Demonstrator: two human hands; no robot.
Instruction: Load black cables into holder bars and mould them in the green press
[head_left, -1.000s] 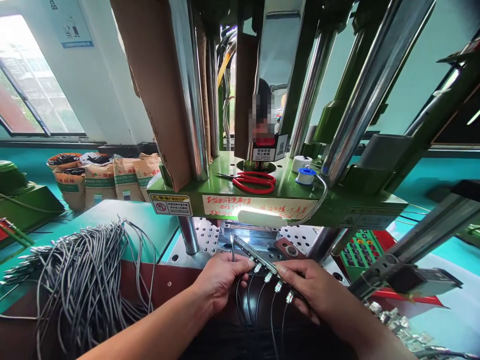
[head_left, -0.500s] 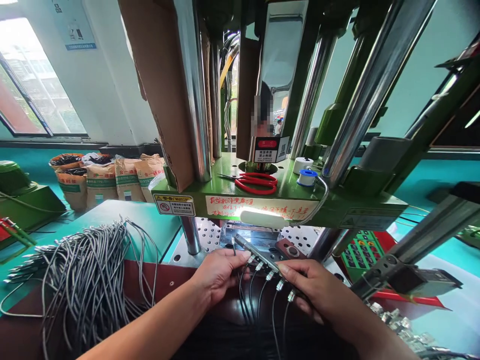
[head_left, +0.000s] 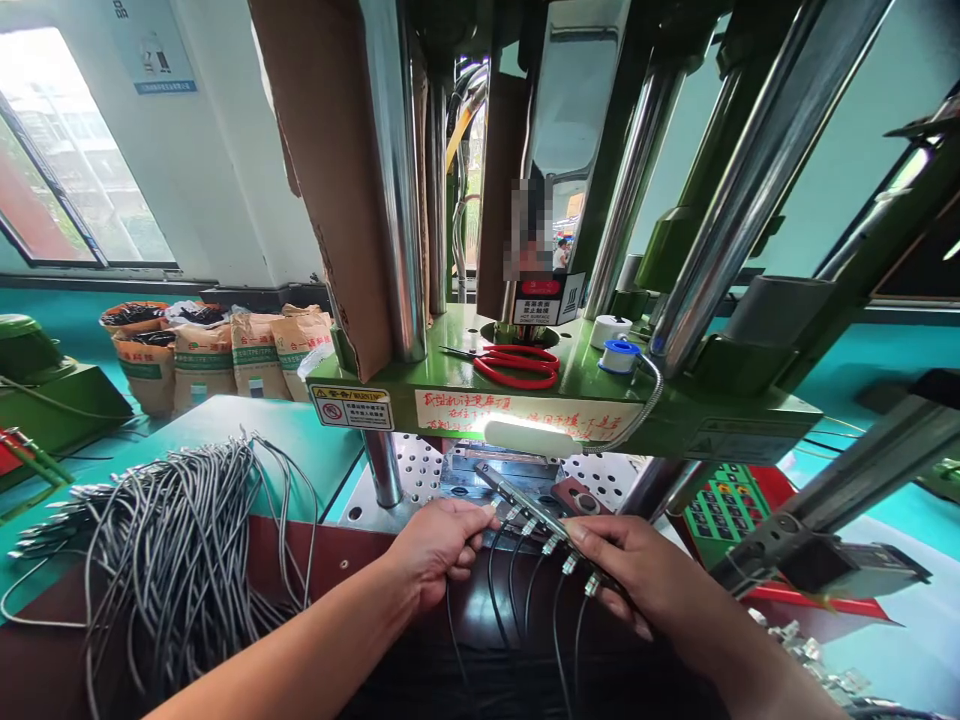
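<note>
My right hand [head_left: 626, 560] is closed around the lower right end of a narrow metal bar [head_left: 517, 492], which slants down to the right in front of the press. Several silvery connectors [head_left: 550, 543] sit along its near edge, their thin black cables [head_left: 559, 640] hanging down. Beside the bar's upper left part, my left hand [head_left: 442, 545] pinches the connector end of another black cable [head_left: 452, 630], which drops below the fist. The fingertips mostly cover that connector; whether it touches the bar, I cannot tell.
A green press [head_left: 360, 390] stands ahead, with a metal mould [head_left: 469, 478] under its plate. Red-handled scissors [head_left: 517, 367] and a blue-white tape spool [head_left: 619, 355] lie on top. Bundled grey cables [head_left: 180, 540] lie left; a button panel [head_left: 724, 515] and more connectors [head_left: 810, 650] are right.
My left hand has turned the loose cable, so its connector no longer stands upright above the fingers but lies at the fingertips by the bar. The bar in my right hand has shifted slightly right.
</note>
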